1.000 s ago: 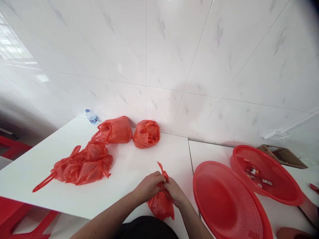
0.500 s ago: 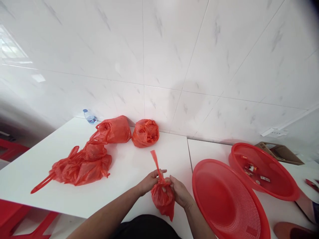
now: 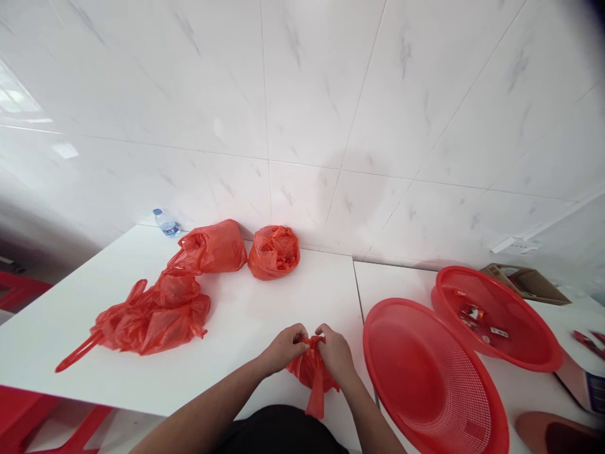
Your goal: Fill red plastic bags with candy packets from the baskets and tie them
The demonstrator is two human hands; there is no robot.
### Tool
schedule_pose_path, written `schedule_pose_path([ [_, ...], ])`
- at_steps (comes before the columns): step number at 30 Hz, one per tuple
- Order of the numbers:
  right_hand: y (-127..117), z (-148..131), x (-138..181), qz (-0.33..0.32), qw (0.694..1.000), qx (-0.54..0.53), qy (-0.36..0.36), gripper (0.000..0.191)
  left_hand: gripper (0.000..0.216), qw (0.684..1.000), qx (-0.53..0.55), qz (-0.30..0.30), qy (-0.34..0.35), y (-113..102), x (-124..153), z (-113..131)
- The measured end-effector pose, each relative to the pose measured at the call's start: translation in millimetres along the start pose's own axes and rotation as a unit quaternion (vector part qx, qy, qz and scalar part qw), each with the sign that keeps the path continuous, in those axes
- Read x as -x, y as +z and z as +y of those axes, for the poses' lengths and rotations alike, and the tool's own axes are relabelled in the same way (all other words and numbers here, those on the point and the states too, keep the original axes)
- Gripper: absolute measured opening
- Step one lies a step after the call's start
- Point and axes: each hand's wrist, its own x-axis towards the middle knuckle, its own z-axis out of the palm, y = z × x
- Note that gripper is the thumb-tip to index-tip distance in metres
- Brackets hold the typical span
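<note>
A small red plastic bag (image 3: 307,372) rests on the white table close to my body, its neck gathered at the top. My left hand (image 3: 288,345) pinches the neck from the left, thumb and fingers together. On the other side my right hand (image 3: 334,353) grips the same gathered plastic, fingers bent. One loose strip of the bag hangs down toward me between the hands. What the bag contains is hidden.
Several tied red bags (image 3: 155,315) lie on the table (image 3: 246,309) at left; two fuller ones (image 3: 273,252) stand by the wall. A water bottle (image 3: 166,223) leans at the back. Right: a red basket (image 3: 416,366), another (image 3: 505,340) holding small packets, and a cardboard box (image 3: 532,284).
The bag's loose strip, upright before, now hangs down toward me. Both hands have shifted closer together at the neck, still holding the bag.
</note>
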Motion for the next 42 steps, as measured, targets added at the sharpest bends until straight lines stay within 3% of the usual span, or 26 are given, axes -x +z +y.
schedule_pose_path([
  [4,3.8,0.5,0.2,-0.052,0.987,-0.149,-0.013,0.027,0.005,0.999,-0.044,0.018,0.011,-1.1,3.9,1.0],
  [7,1.6,2.6,-0.4,-0.129,0.942,-0.311,0.015,0.027,0.003,0.997,-0.065,0.030,0.012,-1.3,5.5,0.2],
  [9,-0.1,5.0,-2.4,-0.126,0.918,-0.374,0.029,0.027,0.004,0.995,-0.090,0.034,0.017,-1.0,6.2,0.1],
  [13,-7.1,15.1,-8.9,0.005,0.956,-0.292,0.019,0.023,0.005,0.983,-0.163,0.039,0.075,-7.8,9.9,-3.2],
  [16,-17.6,28.4,-12.1,0.117,0.972,-0.205,0.017,0.019,0.009,0.965,-0.228,0.033,0.121,-26.9,18.8,-14.5],
  [19,-23.0,39.6,-12.8,0.197,0.975,-0.105,0.007,0.018,0.010,0.951,-0.296,0.049,0.082,-51.8,32.4,-33.7],
  [22,-17.2,42.8,-13.8,0.206,0.977,-0.046,-0.010,0.017,0.008,0.945,-0.320,0.060,0.021,-71.0,44.6,-52.7],
  [26,-6.2,48.8,-17.2,0.161,0.987,-0.018,-0.012,0.015,0.009,0.944,-0.317,0.084,-0.029,-84.0,49.4,-63.7],
  [29,4.9,64.4,-17.9,0.137,0.989,-0.054,0.027,0.032,0.021,0.954,-0.271,0.122,-0.031,-80.7,44.2,-63.0],
  [32,27.2,79.2,-12.7,0.092,0.987,-0.115,0.060,0.051,0.066,0.977,-0.185,0.106,0.010,-60.6,35.0,-63.5],
  [35,52.2,82.5,-0.7,-0.052,0.981,-0.171,0.068,0.053,0.100,0.983,-0.177,0.021,0.055,-33.3,26.5,-68.7],
  [36,58.0,81.3,3.6,-0.115,0.974,-0.181,0.075,0.052,0.099,0.979,-0.199,0.006,0.045,-26.1,24.6,-70.7],
  [38,63.6,78.5,9.9,-0.212,0.955,-0.189,0.090,0.049,0.074,0.968,-0.251,-0.014,0.014,-18.4,23.2,-73.3],
  [40,63.0,78.1,11.8,-0.236,0.947,-0.189,0.109,0.048,0.041,0.960,-0.281,-0.007,-0.011,-21.5,24.6,-73.1],
  [42,59.8,82.3,9.7,-0.198,0.954,-0.181,0.137,0.048,0.026,0.959,-0.282,0.023,-0.017,-34.7,28.6,-70.0],
])
